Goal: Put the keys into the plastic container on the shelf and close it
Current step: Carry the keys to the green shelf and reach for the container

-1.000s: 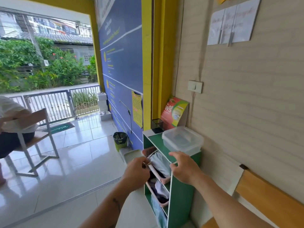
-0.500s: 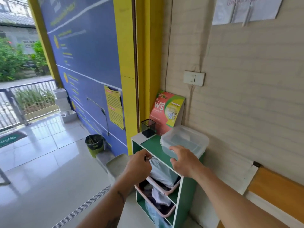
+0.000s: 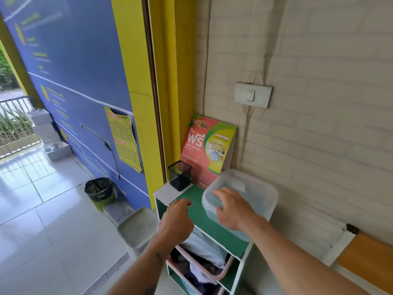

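Observation:
A clear plastic container [image 3: 255,194] with its lid on stands on the right of the green shelf [image 3: 197,211] top. My right hand [image 3: 234,211] lies on the lid's near left corner, fingers spread over the top and thumb at the rim. My left hand [image 3: 176,222] is a closed fist over the shelf's front left edge, just left of the container. The keys are hidden inside that fist; no metal shows.
A black mesh cup [image 3: 179,174] and a red-green leaflet [image 3: 204,145] stand at the shelf's back. Pink baskets of laundry [image 3: 204,271] fill the shelf below. A grey tub [image 3: 136,228] and a bin [image 3: 100,191] sit on the floor to the left. A wooden bench [image 3: 365,258] is at right.
I have come closer to the shelf. My right hand moved from the shelf's front edge up onto the container lid. My left fist rose to the shelf top.

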### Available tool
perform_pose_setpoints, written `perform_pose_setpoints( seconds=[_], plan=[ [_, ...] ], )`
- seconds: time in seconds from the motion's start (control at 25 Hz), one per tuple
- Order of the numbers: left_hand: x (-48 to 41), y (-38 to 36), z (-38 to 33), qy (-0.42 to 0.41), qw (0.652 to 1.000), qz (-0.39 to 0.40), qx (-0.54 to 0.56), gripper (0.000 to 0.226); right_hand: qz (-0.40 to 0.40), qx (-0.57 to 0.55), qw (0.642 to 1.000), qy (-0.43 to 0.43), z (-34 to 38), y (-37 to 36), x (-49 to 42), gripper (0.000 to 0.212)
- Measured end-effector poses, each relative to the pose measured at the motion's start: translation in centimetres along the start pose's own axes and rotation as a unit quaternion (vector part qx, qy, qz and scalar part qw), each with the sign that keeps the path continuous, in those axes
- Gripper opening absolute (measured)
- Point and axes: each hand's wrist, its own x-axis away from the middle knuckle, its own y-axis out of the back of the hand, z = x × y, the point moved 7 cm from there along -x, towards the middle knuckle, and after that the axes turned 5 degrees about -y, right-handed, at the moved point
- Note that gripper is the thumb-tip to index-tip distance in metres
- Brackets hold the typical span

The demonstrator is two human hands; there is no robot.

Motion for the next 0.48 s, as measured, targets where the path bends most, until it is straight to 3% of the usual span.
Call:
perform_pose_setpoints(
  seconds=[0.24,0.48],
  plan=[
    [-5.3,-2.3,1.7,-0.048,0.999,-0.007,-0.007,0.037,0.002,0.051,0.999,-0.006,0.4,-2.4,-4.2,0.063],
    [-10.1,-5.4,3.5,-0.116,0.992,0.030,-0.028,0.035,-0.033,0.088,0.995,-0.044,-0.3,-4.2,-5.7,0.080]
  ],
)
